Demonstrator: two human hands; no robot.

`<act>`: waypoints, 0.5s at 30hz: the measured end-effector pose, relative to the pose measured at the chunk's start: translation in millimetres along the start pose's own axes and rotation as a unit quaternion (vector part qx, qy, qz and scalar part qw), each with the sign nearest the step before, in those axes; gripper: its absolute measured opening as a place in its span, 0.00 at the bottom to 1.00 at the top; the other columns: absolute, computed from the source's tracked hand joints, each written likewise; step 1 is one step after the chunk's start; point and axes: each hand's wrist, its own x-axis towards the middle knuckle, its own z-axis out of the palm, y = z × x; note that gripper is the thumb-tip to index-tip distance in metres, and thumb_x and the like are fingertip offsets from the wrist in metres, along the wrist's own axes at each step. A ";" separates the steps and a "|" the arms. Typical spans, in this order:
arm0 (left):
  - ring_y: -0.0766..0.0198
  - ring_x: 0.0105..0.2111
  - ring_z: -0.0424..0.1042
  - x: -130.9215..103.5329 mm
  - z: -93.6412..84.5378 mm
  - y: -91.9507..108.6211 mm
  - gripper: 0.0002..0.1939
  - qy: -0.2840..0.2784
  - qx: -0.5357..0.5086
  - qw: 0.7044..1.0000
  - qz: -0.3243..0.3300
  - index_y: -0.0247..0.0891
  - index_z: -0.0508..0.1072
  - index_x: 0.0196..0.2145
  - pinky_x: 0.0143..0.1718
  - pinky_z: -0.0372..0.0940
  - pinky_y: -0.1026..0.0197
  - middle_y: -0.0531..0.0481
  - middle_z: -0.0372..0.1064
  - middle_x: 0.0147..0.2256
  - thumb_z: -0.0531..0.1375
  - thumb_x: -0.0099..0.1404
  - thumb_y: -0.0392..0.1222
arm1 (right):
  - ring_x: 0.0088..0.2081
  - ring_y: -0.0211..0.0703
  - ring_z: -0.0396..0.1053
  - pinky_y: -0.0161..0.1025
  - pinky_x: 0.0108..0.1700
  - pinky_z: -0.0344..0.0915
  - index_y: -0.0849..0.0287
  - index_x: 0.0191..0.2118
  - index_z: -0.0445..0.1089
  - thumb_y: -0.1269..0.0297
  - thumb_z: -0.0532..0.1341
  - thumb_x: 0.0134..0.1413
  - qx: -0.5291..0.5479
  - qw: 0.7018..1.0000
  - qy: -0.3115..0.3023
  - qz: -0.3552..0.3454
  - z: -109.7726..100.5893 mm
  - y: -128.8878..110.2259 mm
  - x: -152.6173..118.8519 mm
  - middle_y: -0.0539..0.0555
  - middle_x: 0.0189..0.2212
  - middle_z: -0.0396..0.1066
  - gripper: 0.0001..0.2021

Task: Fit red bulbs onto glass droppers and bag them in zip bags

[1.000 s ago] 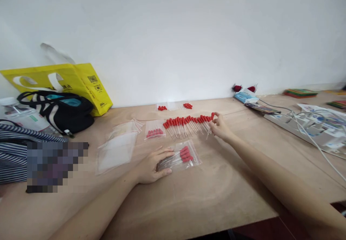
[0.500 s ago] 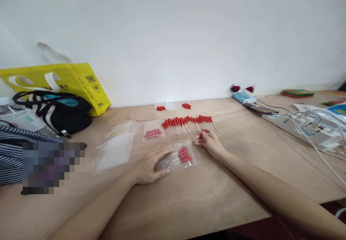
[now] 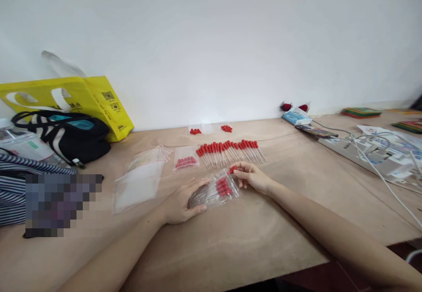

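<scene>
My left hand [image 3: 185, 202] is curled round the closed end of a clear zip bag [image 3: 211, 200], thumb on the near side and fingers on the far side. Several droppers with red rubber bulbs lie inside that bag, bulbs toward its mouth. At the mouth, my right hand [image 3: 249, 176] pinches another dropper [image 3: 233, 169] by its red bulb; its stem points into the bag. Just beyond lies a row of loose red-bulbed droppers [image 3: 227, 151], side by side. Left of the row, a filled zip bag [image 3: 186, 159] lies flat, with several droppers in it.
Flat zip bags [image 3: 138, 185] are stacked left of my left hand. More bagged droppers [image 3: 195, 131] lie near the wall. A yellow bag [image 3: 117, 112] and a black bag [image 3: 89, 140] stand at left. Power strips with cables [image 3: 379, 160] lie at right.
My right hand has moved left with the dropper, from beside the row to the bag's mouth, and the stem has entered the bag. My left hand has stayed put.
</scene>
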 end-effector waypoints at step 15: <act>0.52 0.57 0.52 0.2 1.7 -1.1 0.30 -0.002 0.013 1.000 -0.009 0.40 0.51 0.58 0.57 0.49 0.47 0.44 0.52 0.58 0.55 0.60 0.49 | 0.21 0.30 0.59 0.30 0.24 0.57 0.61 0.32 0.65 0.54 0.66 0.37 -0.139 0.987 -0.055 -0.062 4.4 8.3 9.2 0.46 0.20 0.64 0.18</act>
